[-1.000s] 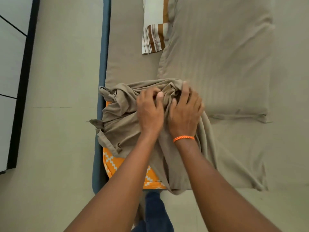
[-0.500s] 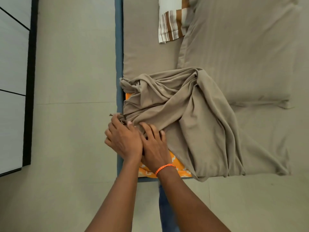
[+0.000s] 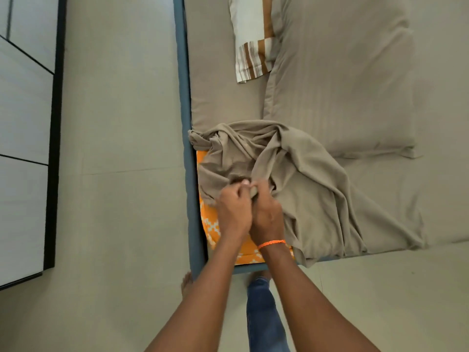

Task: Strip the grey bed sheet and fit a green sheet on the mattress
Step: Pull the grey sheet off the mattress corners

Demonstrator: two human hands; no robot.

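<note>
We are mid-strip at frame centre: our left hand (image 3: 234,212) and right hand (image 3: 266,214) both clutch the bunched sheet (image 3: 291,174), which we judge needs gathering further off the mattress (image 3: 210,224).

The grey-brown bed sheet (image 3: 299,179) was soft, matt cloth, all bunched and wrinkled. Under it, the orange mattress cover with a white pattern (image 3: 210,224) looked like smooth printed cloth. The big grey pillow (image 3: 340,80) had faint woven stripes. The white and brown striped pillow (image 3: 251,47) was smooth cloth. The pale floor (image 3: 121,123) looked smooth and dull. The orange wrist band (image 3: 271,243) was braided thread.
</note>
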